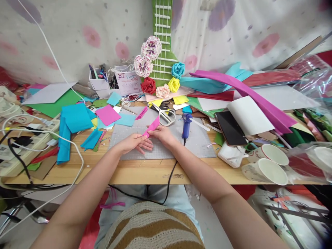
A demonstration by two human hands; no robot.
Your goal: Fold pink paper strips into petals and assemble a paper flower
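Spreading across the whole view, the worktop [145, 172] carries so much loose paper that a sweeping forearm could drag scraps down or bury a small piece. On it lies the grey cutting mat [198, 148], cluttered along its far edge. Two paper cups [266, 172] sit near the front edge at the right; a swung right elbow seems the likeliest thing to topple them.

A black cord [170, 178] drops over the front edge between the arms and crosses the lap, so a shifting leg could tug whatever it feeds. That is the blue glue gun [186, 126] on the mat, just beyond the right hand [163, 134]; if it is hot (nothing shows whether it is), a careless reach could burn the knuckles. Scissors [167, 118] lie close ahead, where a forward push might nudge them into the other scraps.

Smallest is the pink paper piece [154, 127], held over the mat. The left hand [133, 143] pinches its lower end, its other fingers spread, while the right hand grips its side. Uneven pulling between those two pinches could crease it crookedly or tear it.
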